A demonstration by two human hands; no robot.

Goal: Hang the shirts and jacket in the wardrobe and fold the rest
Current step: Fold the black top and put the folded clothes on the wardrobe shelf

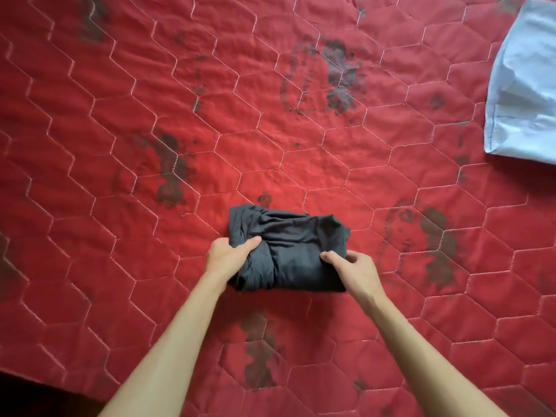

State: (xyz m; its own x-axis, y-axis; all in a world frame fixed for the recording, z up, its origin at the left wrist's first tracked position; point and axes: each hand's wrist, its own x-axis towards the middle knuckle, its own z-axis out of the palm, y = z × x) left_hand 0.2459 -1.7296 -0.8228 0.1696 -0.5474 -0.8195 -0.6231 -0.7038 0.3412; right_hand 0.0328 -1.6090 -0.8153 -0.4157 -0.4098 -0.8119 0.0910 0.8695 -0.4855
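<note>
A dark grey garment (293,243), folded into a compact bundle, lies on the red quilted bed cover (150,145) near its front middle. My left hand (227,254) grips the bundle's left edge, thumb on top and fingers tucked under the cloth. My right hand (350,266) pinches the bundle's near right corner with curled fingers. A pale blue garment (526,85) lies spread at the far right, partly out of frame.
The bed cover has white hexagon stitching and dark printed patches. Its near left edge drops off into a dark gap (36,398) at the bottom left corner.
</note>
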